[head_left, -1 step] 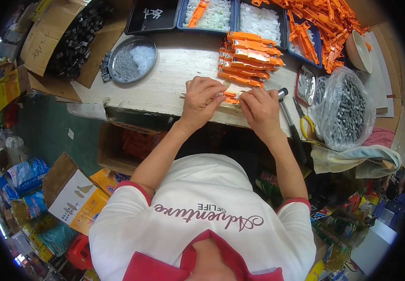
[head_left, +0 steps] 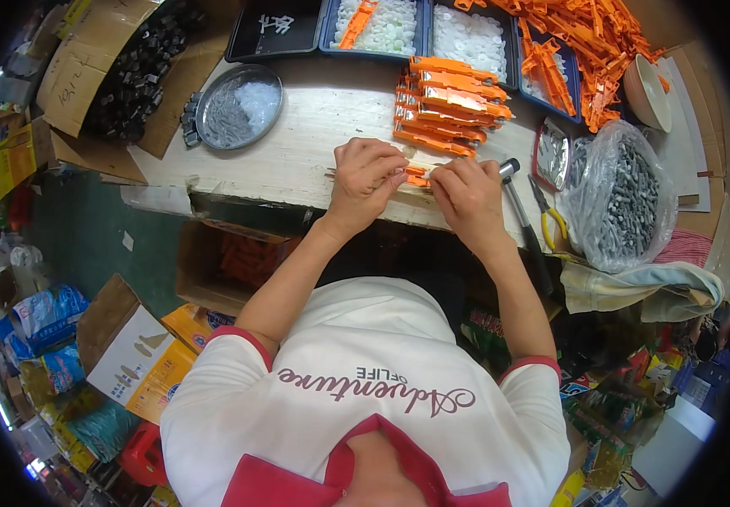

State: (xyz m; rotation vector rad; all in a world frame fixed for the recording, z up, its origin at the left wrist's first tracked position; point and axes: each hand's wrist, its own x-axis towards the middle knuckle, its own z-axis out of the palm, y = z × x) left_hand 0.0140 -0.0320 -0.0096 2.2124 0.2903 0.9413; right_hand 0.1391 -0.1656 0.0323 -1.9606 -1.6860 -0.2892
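An orange plastic part lies at the front edge of the table, mostly covered by my fingers. My left hand is closed in a pinch on its left end. At its right end my right hand is closed too, thumb and fingertips together; what they hold, if anything, is too small and hidden to name. Just beyond my hands stands a stack of orange plastic parts with metal bits showing. A hammer lies right beside my right hand, its head near my knuckles.
Yellow-handled pliers and a clear bag of grey metal pieces lie at the right. A round metal dish is on the left, near a carton of dark parts. Trays of white pieces and an orange heap are behind.
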